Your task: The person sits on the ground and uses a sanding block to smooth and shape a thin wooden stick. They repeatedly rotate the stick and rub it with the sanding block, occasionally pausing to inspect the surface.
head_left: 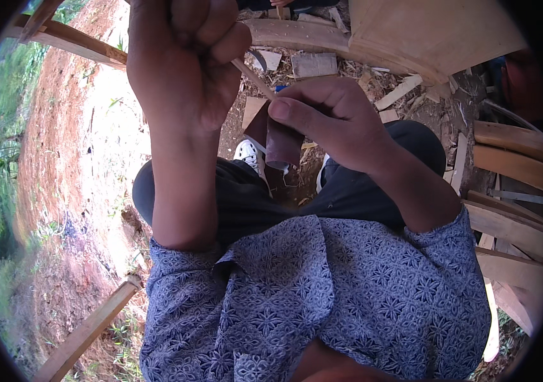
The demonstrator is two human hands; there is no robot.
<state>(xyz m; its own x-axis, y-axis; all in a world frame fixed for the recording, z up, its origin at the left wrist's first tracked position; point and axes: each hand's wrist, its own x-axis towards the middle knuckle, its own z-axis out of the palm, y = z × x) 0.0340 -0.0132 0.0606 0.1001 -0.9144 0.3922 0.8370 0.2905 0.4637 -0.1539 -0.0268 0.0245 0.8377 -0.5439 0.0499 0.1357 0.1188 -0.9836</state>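
Note:
My left hand (201,70) is raised high, its fingers curled round a thin wooden stick (253,77) that slants down to the right. At the stick's lower end, my right hand (341,121) pinches a folded piece of dark brown sandpaper (283,145) between thumb and fingers. The sandpaper hangs below the thumb, and its paler back shows along one edge. Where it meets the stick is covered by my right fingers. The stick's upper end is hidden inside my left fist.
Wood scraps and shavings litter the ground, with a grey wood block (314,65) among them. A broad board (437,32) stands at the far right. Stacked planks (513,219) lie at my right. Wooden beams (90,328) cross the left side. Another person's hand (281,3) shows at the top.

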